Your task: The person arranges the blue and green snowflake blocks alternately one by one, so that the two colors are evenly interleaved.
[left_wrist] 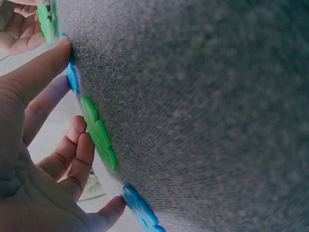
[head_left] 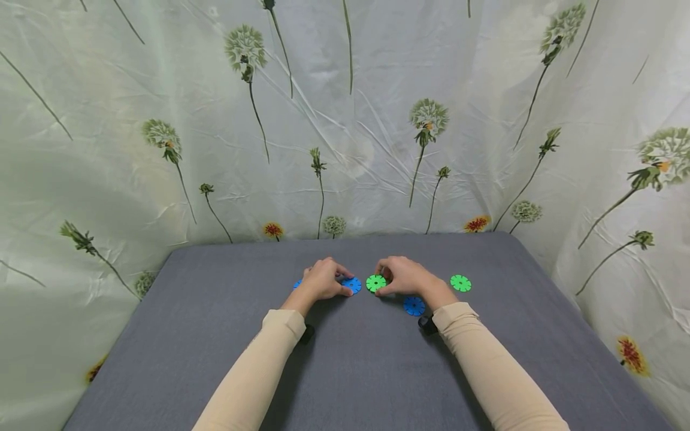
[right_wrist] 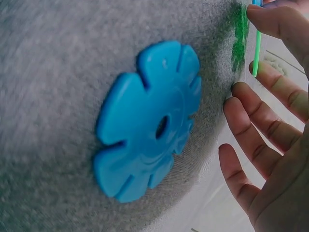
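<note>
My left hand (head_left: 322, 279) pinches a blue interlocking disc (head_left: 352, 285) by its edge, thumb and index finger on either side, low on the cloth. Under its other fingers, a green disc (left_wrist: 99, 133) shows in the left wrist view, with a second blue disc (left_wrist: 140, 210) at the little finger. My right hand (head_left: 409, 278) holds another green disc (head_left: 375, 283) between thumb and index finger. That disc is slightly raised, casting a green tint on the cloth in the right wrist view. Its remaining fingers are spread loosely.
A flat blue disc (head_left: 414, 306) lies just below my right hand, and a green disc (head_left: 460, 283) lies farther right. The grey cloth-covered table (head_left: 356, 371) runs back to a flower-printed curtain (head_left: 366, 131).
</note>
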A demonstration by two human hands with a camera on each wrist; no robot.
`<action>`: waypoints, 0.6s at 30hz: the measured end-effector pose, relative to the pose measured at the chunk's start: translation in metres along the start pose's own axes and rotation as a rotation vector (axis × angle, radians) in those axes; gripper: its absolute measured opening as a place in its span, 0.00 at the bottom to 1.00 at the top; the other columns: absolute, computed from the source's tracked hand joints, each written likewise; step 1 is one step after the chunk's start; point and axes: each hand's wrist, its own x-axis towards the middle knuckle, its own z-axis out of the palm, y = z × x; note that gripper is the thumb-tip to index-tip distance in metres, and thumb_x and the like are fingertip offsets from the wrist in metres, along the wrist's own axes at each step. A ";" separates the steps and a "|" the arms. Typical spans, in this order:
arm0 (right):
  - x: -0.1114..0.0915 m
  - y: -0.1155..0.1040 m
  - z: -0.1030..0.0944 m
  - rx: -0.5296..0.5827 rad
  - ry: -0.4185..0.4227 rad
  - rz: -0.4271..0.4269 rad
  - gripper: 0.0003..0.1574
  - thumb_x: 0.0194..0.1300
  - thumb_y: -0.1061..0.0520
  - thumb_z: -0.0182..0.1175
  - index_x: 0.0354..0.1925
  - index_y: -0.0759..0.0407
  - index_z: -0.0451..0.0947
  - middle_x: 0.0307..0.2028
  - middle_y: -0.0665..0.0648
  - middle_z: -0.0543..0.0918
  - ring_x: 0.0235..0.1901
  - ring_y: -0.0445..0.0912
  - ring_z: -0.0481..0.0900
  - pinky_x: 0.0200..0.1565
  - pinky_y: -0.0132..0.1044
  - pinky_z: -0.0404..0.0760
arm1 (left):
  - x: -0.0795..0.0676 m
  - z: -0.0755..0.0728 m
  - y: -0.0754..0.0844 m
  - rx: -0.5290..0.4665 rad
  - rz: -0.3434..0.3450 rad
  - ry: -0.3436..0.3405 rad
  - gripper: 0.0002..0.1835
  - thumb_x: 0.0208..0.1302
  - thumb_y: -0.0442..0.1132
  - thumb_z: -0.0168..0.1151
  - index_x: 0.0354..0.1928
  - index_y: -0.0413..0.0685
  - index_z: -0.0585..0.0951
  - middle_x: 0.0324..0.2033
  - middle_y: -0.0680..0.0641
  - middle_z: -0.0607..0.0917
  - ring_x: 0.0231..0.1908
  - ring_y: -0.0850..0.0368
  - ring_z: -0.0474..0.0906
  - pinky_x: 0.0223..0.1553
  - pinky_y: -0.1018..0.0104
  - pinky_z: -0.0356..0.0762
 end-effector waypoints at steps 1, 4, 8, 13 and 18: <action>0.000 -0.001 0.000 -0.002 0.000 0.001 0.25 0.64 0.44 0.78 0.53 0.53 0.85 0.46 0.55 0.87 0.46 0.48 0.84 0.50 0.49 0.85 | 0.000 0.000 0.000 0.000 0.000 0.001 0.19 0.61 0.52 0.82 0.54 0.68 0.93 0.59 0.47 0.84 0.65 0.43 0.77 0.71 0.30 0.65; 0.001 -0.001 0.001 -0.010 -0.002 -0.001 0.24 0.64 0.44 0.79 0.53 0.52 0.86 0.46 0.55 0.86 0.46 0.48 0.84 0.51 0.49 0.84 | 0.000 0.000 0.000 -0.004 0.000 0.001 0.19 0.60 0.52 0.83 0.54 0.68 0.93 0.59 0.47 0.84 0.66 0.42 0.77 0.71 0.30 0.65; 0.003 0.000 0.003 -0.016 -0.007 0.005 0.24 0.63 0.44 0.79 0.53 0.52 0.86 0.46 0.55 0.86 0.46 0.47 0.84 0.50 0.48 0.84 | 0.000 0.000 0.000 -0.007 -0.001 -0.001 0.19 0.60 0.52 0.83 0.54 0.67 0.93 0.59 0.47 0.84 0.66 0.42 0.77 0.71 0.30 0.65; 0.003 0.000 0.003 -0.019 -0.004 0.006 0.24 0.63 0.44 0.79 0.52 0.52 0.86 0.45 0.55 0.85 0.44 0.47 0.82 0.49 0.47 0.83 | -0.001 0.000 0.000 -0.020 -0.002 -0.004 0.19 0.61 0.51 0.82 0.54 0.67 0.93 0.60 0.47 0.84 0.67 0.42 0.77 0.72 0.31 0.65; 0.003 0.001 0.004 -0.016 0.000 0.002 0.24 0.63 0.44 0.79 0.52 0.52 0.86 0.45 0.55 0.84 0.44 0.46 0.82 0.49 0.47 0.83 | -0.001 0.000 -0.001 -0.024 0.003 -0.002 0.19 0.61 0.51 0.83 0.54 0.67 0.93 0.60 0.46 0.84 0.67 0.41 0.77 0.71 0.30 0.65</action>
